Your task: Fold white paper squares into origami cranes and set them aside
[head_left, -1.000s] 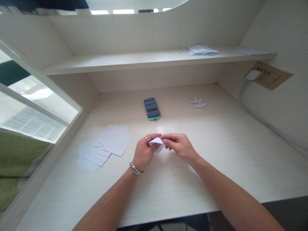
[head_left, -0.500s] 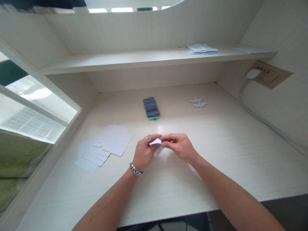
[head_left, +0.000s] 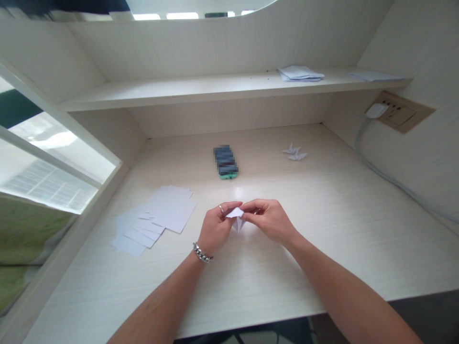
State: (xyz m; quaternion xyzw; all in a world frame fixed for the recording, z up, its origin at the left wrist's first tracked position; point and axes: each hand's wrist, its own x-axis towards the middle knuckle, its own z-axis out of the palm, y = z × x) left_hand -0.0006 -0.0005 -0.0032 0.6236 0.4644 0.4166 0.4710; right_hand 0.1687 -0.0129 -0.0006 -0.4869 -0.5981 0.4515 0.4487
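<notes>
Small folded white paper point(head_left: 236, 216) sits pinched between both hands, held just above the pale wooden surface point(head_left: 322, 229), near its middle and toward the front edge. The left hand point(head_left: 216, 228) has its grip closed on the paper's left side, thumb and fingertips pressed together on it. The right hand point(head_left: 270, 220) has its grip closed on the paper's right side in the same way, and the fingertips of the two hands almost meet over the fold. A pointed end of the paper hangs down between them.

A ring point(head_left: 221, 208) shows on a left finger and a metal chain bracelet point(head_left: 202, 252) circles the left wrist.

To the left of the hands, a loose spread of white sheets point(head_left: 161, 215) lies flat on the surface, overlapping one another. Farther back, behind the hands, lies a dark blurred object with a green edge point(head_left: 225, 162). Back right, well apart from the hands, rest a few small folded paper pieces point(head_left: 296, 153).

Above runs a shelf point(head_left: 179, 91) carrying a stack of paper point(head_left: 300, 73) toward its right end. On the right wall a white plug point(head_left: 376, 111) sits in a socket panel point(head_left: 399, 113), its cable point(head_left: 394, 181) trailing down the wall
</notes>
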